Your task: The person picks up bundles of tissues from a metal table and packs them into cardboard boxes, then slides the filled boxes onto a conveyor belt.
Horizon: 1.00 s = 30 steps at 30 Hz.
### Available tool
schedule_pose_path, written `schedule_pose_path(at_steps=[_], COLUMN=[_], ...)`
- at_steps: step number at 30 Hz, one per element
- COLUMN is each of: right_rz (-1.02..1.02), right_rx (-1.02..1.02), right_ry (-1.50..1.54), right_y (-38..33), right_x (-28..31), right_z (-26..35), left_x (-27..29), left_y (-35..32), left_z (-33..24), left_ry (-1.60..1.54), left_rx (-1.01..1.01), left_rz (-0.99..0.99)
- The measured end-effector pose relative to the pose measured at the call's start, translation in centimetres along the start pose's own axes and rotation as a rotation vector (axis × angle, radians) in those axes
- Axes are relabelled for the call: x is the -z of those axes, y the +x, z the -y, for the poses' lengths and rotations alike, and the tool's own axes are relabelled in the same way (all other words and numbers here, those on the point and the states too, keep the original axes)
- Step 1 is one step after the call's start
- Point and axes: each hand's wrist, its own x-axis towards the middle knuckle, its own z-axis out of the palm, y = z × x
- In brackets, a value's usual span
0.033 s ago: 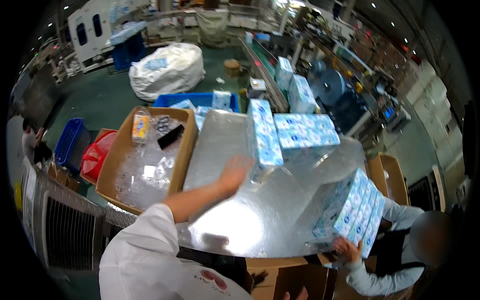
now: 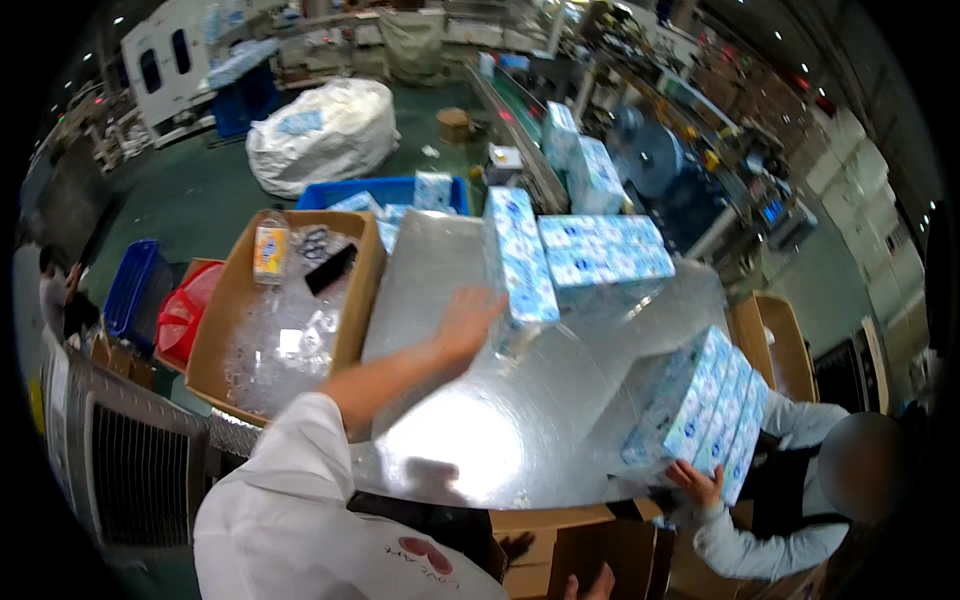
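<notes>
At frame centre, the left hand [image 2: 466, 320] lies flat and open against an upright blue-and-white tissue pack [image 2: 520, 255] on the steel table [image 2: 470, 440]; the cardboard box [image 2: 240, 300] at left holds clear plastic. Right hand's [image 2: 590, 585] grip: cannot tell.

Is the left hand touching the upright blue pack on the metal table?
Touching: the head view shows the left hand's fingertips against the blue pack's lower side.

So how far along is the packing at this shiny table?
Done: a co-worker's hand steadies a stacked block of blue-and-white packs at the metal table's edge. In hand: the left hand touches an upright blue-and-white pack. Left: flat packs behind it, more on the conveyor.
</notes>
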Motion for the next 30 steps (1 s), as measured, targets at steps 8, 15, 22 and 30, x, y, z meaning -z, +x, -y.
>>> schedule_pose_path(at_steps=[8, 15, 22, 30], right_rz=[0.051, 0.028, -0.006, 0.227], right_rx=[0.039, 0.246, 0.342, -0.111], right_ry=[-0.139, -0.076, 0.012, 0.7], right_y=[2.2, 7.0, 12.8, 16.7], right_x=[0.0, -2.8, -4.1, -10.2], right_z=[4.8, 6.6, 12.4, 14.0], left_x=[-1.5, -4.7, -4.0, -8.9], left_y=[12.5, 10.7, 13.5, 14.8], left_z=[0.1, -10.0, -10.1, -15.0], left_ry=[0.194, -0.028, -0.055, -0.34], left_rx=[-0.463, -0.683, -0.527, -0.462], left_rz=[0.487, 0.461, 0.897, 0.273])
